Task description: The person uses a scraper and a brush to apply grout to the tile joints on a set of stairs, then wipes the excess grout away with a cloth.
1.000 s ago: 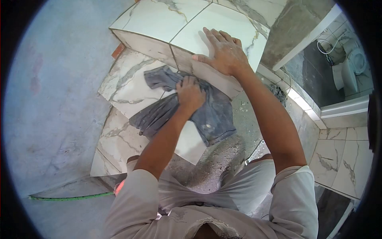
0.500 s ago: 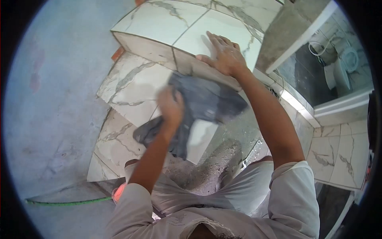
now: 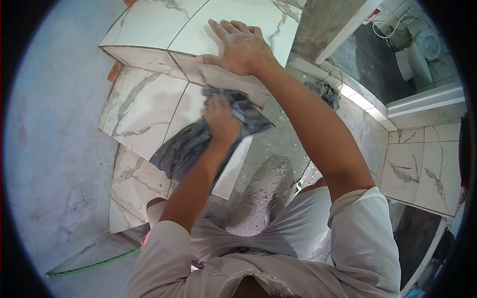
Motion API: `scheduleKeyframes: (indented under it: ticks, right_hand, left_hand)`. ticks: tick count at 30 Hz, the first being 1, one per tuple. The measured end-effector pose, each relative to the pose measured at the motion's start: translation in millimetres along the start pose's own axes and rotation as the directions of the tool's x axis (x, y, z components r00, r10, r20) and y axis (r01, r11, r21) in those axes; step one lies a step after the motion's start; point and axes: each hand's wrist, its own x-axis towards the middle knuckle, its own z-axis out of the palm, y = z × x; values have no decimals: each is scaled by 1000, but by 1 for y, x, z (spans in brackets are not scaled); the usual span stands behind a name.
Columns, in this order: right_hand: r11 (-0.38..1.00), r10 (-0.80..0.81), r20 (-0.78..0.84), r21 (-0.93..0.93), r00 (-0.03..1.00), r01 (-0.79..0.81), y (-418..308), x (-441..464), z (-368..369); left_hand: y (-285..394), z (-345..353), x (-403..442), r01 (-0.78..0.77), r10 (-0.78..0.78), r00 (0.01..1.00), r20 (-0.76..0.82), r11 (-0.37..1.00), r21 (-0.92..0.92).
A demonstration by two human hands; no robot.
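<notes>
My left hand (image 3: pixel 221 120) presses a crumpled dark grey rag (image 3: pixel 186 149) against the lower tiled step (image 3: pixel 144 99). Its fingers are bunched on the cloth and a little blurred. One part of the rag reaches past the step's right edge, over the concrete floor. Higher up, my right hand (image 3: pixel 243 52) rests palm down on the upper step (image 3: pixel 191 22), fingers spread and whitish with dust, holding nothing. Both steps have white marble-look tiles with grey veins and dark joints.
A bluish wall (image 3: pixel 54 124) runs along the left. Rough concrete floor (image 3: pixel 271 144) lies right of the steps, with a metal tool (image 3: pixel 300 181) near my knee. A doorway at upper right shows a toilet (image 3: pixel 427 45). A green hose-like strip (image 3: pixel 94 267) lies at lower left.
The rag was spread toward the upper right and is now bunched under my left hand, trailing to the lower left. My view has shifted; my right hand stays on the upper step.
</notes>
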Motion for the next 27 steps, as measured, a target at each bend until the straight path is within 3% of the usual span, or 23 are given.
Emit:
scheduleKeyframes:
  ticks: [3, 4, 5, 6, 8, 9, 11, 13, 15, 17, 18, 20, 22, 24, 25, 26, 27]
  right_hand:
    - [1000, 5, 4, -8, 1000, -5, 1, -2, -1]
    - [1000, 0, 16, -4, 1000, 0, 0, -1, -2]
    - [1000, -7, 12, -3, 1000, 7, -1, 0, -3]
    - [999, 22, 43, 30, 999, -24, -2, -1, -5]
    - [998, 45, 74, 29, 996, -47, -2, -1, -8]
    - [998, 61, 60, 7, 996, -62, 0, 2, -8]
    - [996, 71, 118, 45, 991, -76, 0, -5, -10]
    - [997, 53, 65, 58, 997, -56, -1, -2, -8]
    - [996, 38, 58, 83, 998, -43, -2, -5, -8]
    - [987, -76, -85, 136, 993, 87, 7, -6, -8]
    - [984, -91, -97, 143, 991, 104, 12, -10, -14]
    - [901, -116, -402, 341, 908, 267, 27, -29, -34]
    - [877, 9, -423, 439, 906, 196, 44, -83, -74]
    - [775, 117, -434, 602, 893, 191, 61, -147, -69]
    - [643, 169, -200, 764, 965, 46, 59, -188, -65]
    - [408, 193, -25, 911, 981, -57, 58, -226, -31]
    - [185, 176, 46, 980, 983, -79, 53, -258, -2]
  left_hand:
    - [54, -1, -17, -47, 64, 987, 149, 992, -116]
    - [76, -4, -22, -111, 165, 926, 339, 978, -174]
    - [99, -5, -26, -160, 266, 821, 505, 957, -244]
    - [121, -2, -36, -294, 522, 405, 750, 852, -434]
    - [164, 86, -140, -79, 433, 630, 644, 861, -502]
    - [179, 78, -159, -56, 296, 929, 222, 706, -707]
    - [175, -16, -134, 26, 327, 880, 344, 690, -724]
    - [162, -54, -110, 299, 230, 801, 553, 647, -701]
    - [138, -70, -112, 288, 169, 858, 485, 623, -727]
    - [112, -105, -92, 383, 155, 830, 535, 540, -750]
    - [101, -120, -86, 388, 128, 827, 547, 574, -721]
    - [79, -144, -76, 388, 79, 835, 545, 617, -685]
    - [63, -163, -70, 571, 0, 770, 638, 446, -690]
    - [69, -172, -53, 543, -24, 809, 587, 411, -732]
    - [76, -176, -45, 519, -31, 837, 546, 358, -776]
    - [90, -179, -37, 516, -35, 840, 542, 361, -777]
    - [108, -179, -26, 475, 10, 860, 510, 349, -808]
